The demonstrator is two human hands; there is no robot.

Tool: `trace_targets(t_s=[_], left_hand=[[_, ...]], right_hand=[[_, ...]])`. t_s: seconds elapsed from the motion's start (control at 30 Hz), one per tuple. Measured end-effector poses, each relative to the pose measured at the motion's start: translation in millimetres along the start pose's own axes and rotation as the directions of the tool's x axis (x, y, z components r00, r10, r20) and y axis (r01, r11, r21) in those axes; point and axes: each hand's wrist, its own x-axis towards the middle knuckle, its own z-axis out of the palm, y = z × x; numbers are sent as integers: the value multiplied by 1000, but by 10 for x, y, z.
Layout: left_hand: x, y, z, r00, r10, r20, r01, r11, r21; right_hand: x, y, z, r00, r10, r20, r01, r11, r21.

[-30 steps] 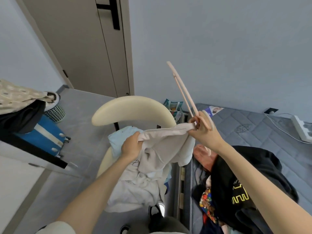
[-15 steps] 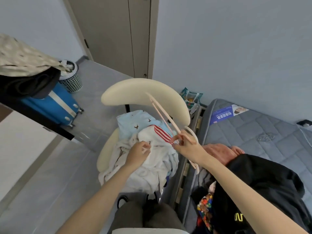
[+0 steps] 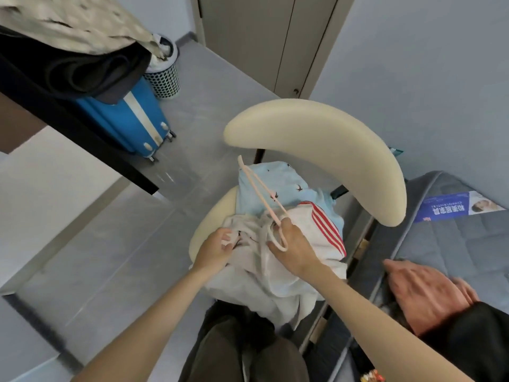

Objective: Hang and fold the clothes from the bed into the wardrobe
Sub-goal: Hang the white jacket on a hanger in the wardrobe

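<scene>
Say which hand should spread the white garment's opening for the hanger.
Probably left. The left hand is already on the white garment, while the right hand grips the pink hanger.

Left grip (image 3: pixel 214 250) relaxed, right grip (image 3: pixel 293 249) pinching

Pink hanger (image 3: pixel 261 194); white garment (image 3: pixel 311 230), red stripes; blue suitcase (image 3: pixel 124 119).
</scene>
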Motion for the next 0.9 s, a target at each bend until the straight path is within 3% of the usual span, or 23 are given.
trace_targets(t_s=[0.17, 0.33, 0.53, 0.63, 0.77, 0.9], left_hand=[[520, -191, 13, 997, 19, 77, -20, 1000, 23], [882, -244, 161, 971, 53, 235, -78, 992, 95], [1034, -34, 374, 937, -21, 347, -69, 967, 246], [1020, 142, 470, 947, -60, 317, -30, 963, 270], [1038, 285, 566, 908, -52, 415, -185, 840, 510], [1094, 435, 681, 866, -85, 493, -235, 801, 551]], right_hand=[[455, 32, 546, 990, 140, -31, -143, 959, -246], [568, 159, 639, 975, 211, -67, -214, 976, -38], [278, 267, 27, 977, 68, -200, -57, 996, 63], [65, 299, -419, 964, 9, -265, 15, 996, 88], [-109, 283, -863, 940, -7, -342, 62, 987, 148], [-175, 285, -1070, 903, -87, -422, 153, 980, 126]])
